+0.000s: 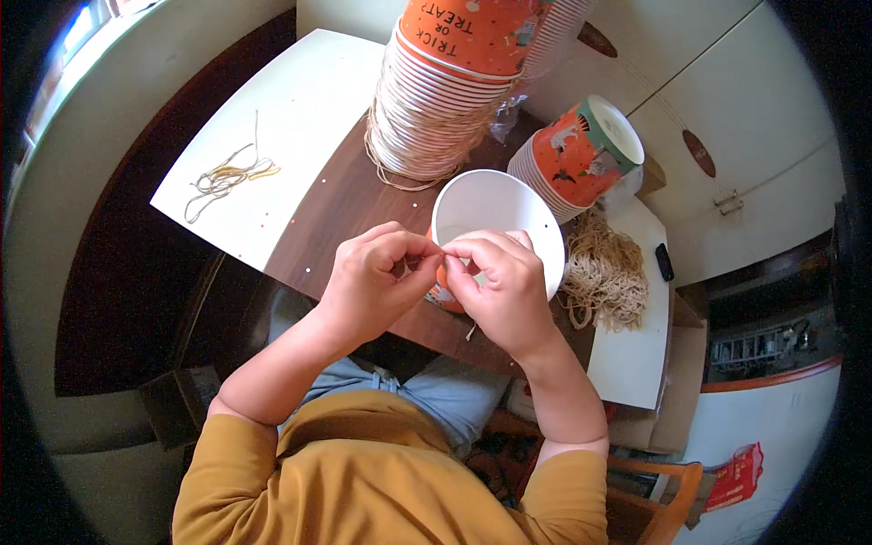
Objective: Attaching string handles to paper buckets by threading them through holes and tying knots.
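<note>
Both hands meet fingertip to fingertip at the near left rim of a white-lined paper bucket (504, 200) with an orange printed outside. My left hand (381, 272) is closed in a pinch. My right hand (501, 283) pinches against it, thumb and forefinger pressed together. A pale cord (470, 332) hangs below the right hand, beside the bucket; the part between my fingers is mostly hidden. The bucket stands open side up, tipped slightly in view, its lower part covered by my hands.
Behind stands a tall stack of nested buckets (436, 118) with cord around it. A shorter upturned stack (581, 159) is at right, beside a heap of beige cord (607, 272). Loose cords (222, 186) lie on the left white tabletop. A black object (664, 262) sits at the right edge.
</note>
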`<state>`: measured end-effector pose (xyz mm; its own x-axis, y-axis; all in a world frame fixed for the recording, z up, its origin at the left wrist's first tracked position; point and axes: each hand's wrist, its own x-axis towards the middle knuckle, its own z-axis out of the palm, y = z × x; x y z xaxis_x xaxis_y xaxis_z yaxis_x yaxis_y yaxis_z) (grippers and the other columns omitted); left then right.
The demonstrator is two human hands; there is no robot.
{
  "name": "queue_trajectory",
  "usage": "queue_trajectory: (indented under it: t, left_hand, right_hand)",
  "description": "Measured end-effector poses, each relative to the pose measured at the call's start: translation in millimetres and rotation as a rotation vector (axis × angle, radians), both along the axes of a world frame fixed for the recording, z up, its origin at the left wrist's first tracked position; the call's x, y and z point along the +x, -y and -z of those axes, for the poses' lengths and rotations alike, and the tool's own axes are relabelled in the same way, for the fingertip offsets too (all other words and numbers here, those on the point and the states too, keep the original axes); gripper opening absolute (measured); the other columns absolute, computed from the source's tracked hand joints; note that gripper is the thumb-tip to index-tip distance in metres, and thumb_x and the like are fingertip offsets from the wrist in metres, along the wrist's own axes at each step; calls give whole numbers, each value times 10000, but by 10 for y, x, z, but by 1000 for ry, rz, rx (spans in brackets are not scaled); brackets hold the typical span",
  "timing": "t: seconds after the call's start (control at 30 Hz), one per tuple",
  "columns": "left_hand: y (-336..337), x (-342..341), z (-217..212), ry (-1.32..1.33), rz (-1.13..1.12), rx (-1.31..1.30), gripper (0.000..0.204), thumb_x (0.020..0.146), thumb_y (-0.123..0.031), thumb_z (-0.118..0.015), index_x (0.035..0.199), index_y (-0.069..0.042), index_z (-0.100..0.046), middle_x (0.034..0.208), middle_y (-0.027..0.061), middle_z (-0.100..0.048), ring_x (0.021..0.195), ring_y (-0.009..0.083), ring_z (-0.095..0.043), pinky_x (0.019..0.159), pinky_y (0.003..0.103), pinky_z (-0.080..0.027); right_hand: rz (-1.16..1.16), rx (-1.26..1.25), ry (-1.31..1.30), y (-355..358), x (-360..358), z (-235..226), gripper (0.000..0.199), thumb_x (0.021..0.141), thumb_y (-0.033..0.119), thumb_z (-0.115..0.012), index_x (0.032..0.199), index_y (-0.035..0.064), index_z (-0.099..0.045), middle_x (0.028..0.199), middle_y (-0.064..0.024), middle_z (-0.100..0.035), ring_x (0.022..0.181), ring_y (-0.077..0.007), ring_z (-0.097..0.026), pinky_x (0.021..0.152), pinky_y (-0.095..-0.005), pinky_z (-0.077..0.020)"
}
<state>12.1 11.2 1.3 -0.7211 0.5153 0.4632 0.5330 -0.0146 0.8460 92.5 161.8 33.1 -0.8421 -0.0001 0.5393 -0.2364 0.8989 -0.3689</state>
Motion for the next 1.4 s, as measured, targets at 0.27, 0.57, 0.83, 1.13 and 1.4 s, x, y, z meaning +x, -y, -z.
queue_trajectory:
  t: [0.27, 0.57, 0.83, 1.13, 1.4]
  left_hand:
    - [41, -57, 57, 216, 133, 56, 68, 798, -18, -674, 860, 6, -688, 716, 16, -592, 598, 58, -524, 526, 210, -411]
    - [13, -74, 133, 70, 90, 79, 115, 782, -30, -685, 890, 9, -672, 701, 47, -556, 532, 71, -487, 490, 228, -385]
    - [-5, -45, 179, 130, 55, 60, 96, 790, -50, -685, 831, 25, -640, 713, 66, -584, 559, 73, -538, 512, 231, -436]
    - [-29, 10, 285, 302, 72, 92, 91, 810, -54, -682, 846, 18, -640, 734, 52, -599, 597, 61, -552, 531, 222, -450]
    - [-53, 72, 331, 337, 81, 150, 70, 845, -55, -666, 852, 8, -635, 728, 7, -595, 620, 33, -522, 546, 194, -421]
  right_hand:
    - [-72, -437, 258, -138, -42, 20, 60, 770, 28, -670, 828, 46, -671, 819, -30, -630, 707, -102, -568, 685, -251, -437]
    - [-72, -523, 405, -163, -74, -35, 27, 792, 39, -653, 813, 29, -667, 842, -13, -614, 749, -83, -536, 673, -241, -444]
    - [3, -295, 243, -114, -26, 10, 52, 777, 33, -665, 825, 15, -663, 807, -46, -618, 674, -110, -536, 623, -235, -446]
    - [88, -465, 507, -106, 74, -80, 236, 809, 214, -724, 889, -5, -691, 801, -82, -657, 598, -117, -563, 565, -272, -467]
    - [83, -603, 420, -71, 45, 23, 127, 841, 123, -694, 863, -1, -685, 742, -22, -647, 599, -57, -525, 556, -229, -436]
